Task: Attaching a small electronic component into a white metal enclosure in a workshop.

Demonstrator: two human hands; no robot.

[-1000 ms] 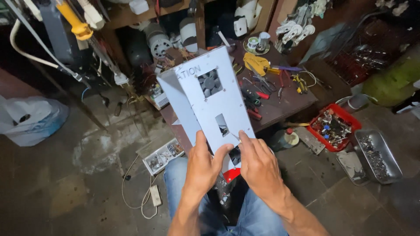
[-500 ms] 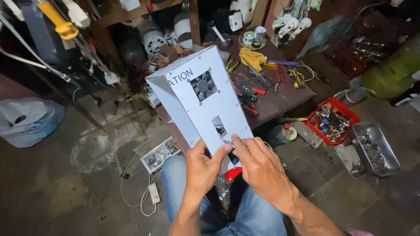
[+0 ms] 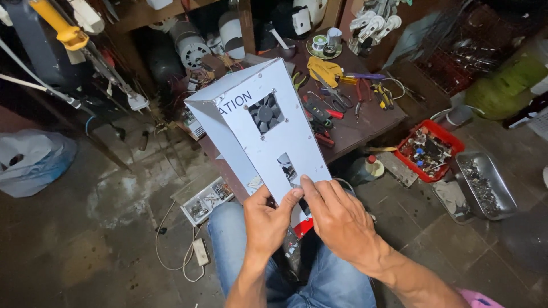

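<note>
While I sit with the grey metal case [image 3: 264,122] propped on my lap, both hands work at its near end.

My left hand [image 3: 267,223] grips the case's lower edge, thumb on the face; my right hand [image 3: 341,219] lies flat on the panel, fingers spread, not clenched, just below the small cutout [image 3: 288,168]. A fan [image 3: 265,113] shows through the upper square opening. I judge this the handling and inspecting stage; any next move calls for a steady hold so the tall case does not tip. Beyond it, the wooden surface [image 3: 365,122] carries pliers [image 3: 381,94] and a yellow cloth [image 3: 323,69]. On the stained concrete floor [image 3: 103,228] sit a red tray [image 3: 431,150] of parts, a metal pan [image 3: 485,183] and a white bag [image 3: 28,159].
</note>
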